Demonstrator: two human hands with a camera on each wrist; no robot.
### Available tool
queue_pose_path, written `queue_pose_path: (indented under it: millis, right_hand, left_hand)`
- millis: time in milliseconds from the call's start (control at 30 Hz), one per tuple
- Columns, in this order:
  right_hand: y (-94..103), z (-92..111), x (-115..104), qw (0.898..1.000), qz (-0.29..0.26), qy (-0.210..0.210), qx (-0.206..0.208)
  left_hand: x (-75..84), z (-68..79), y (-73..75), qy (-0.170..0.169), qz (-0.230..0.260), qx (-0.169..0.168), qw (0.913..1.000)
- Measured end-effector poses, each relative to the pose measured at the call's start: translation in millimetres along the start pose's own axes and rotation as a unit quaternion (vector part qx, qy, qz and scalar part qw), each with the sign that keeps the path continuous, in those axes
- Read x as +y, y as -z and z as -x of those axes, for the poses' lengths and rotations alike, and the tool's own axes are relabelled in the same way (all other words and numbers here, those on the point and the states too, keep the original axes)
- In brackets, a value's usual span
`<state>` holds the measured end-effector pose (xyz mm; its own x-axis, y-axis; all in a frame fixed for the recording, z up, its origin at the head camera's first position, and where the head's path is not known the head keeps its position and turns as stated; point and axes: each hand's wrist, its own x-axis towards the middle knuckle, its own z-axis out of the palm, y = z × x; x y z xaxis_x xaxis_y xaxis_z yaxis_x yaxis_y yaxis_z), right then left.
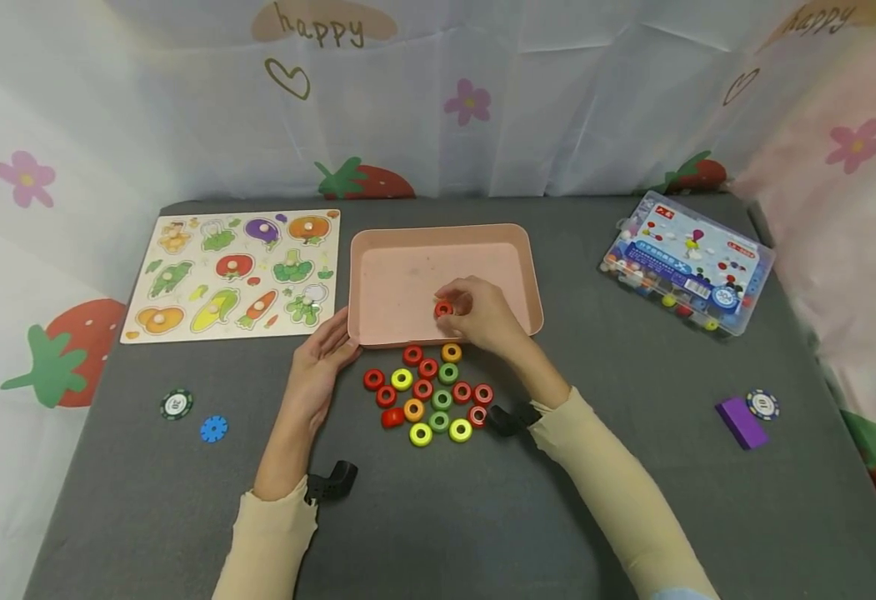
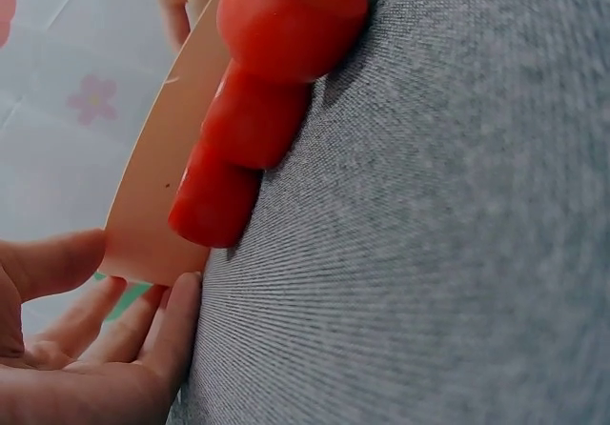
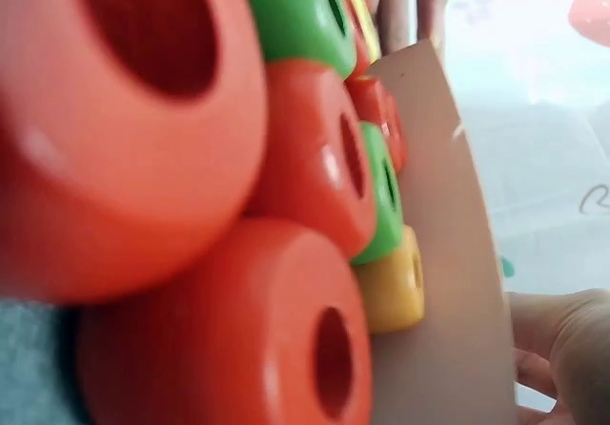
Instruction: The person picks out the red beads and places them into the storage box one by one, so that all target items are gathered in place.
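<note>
A pink rectangular tray (image 1: 438, 229) lies in the middle of the table. My left hand (image 1: 321, 362) holds its near left corner; in the left wrist view the thumb is at the rim and the fingers (image 2: 176, 334) lie along the wall. Over the tray's front part, my right hand (image 1: 486, 317) pinches a red ring-shaped bead (image 1: 443, 309) between thumb and fingers. Just in front of the tray lies a loose group of red, yellow, green and orange beads (image 1: 422, 389). Close red beads (image 3: 319, 339) fill much of the right wrist view.
Left of the tray lies a vegetable puzzle board (image 1: 235, 279). A clear plastic box (image 1: 688, 262) sits at back right. Poker chips (image 1: 177, 404) and a blue disc (image 1: 214, 429) lie at left; a purple block (image 1: 742, 422) and another chip (image 1: 763, 405) lie at right.
</note>
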<state>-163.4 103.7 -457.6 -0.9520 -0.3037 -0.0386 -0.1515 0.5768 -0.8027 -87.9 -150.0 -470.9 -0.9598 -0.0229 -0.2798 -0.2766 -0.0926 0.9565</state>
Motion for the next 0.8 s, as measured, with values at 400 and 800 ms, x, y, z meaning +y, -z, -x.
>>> queue_pose_path:
  millis: [400,800]
  right_hand:
    - [22.9,49,-7,0.997,-0.043,0.056,-0.018]
    - [38.4,101,22,0.991,0.003,0.048,-0.121]
  left_hand:
    - [0.7,-0.7,-1.2,0.010,0.003,0.004,0.9999]
    - [1.2,-0.5,0.5,0.014,0.001,0.001,0.9999]
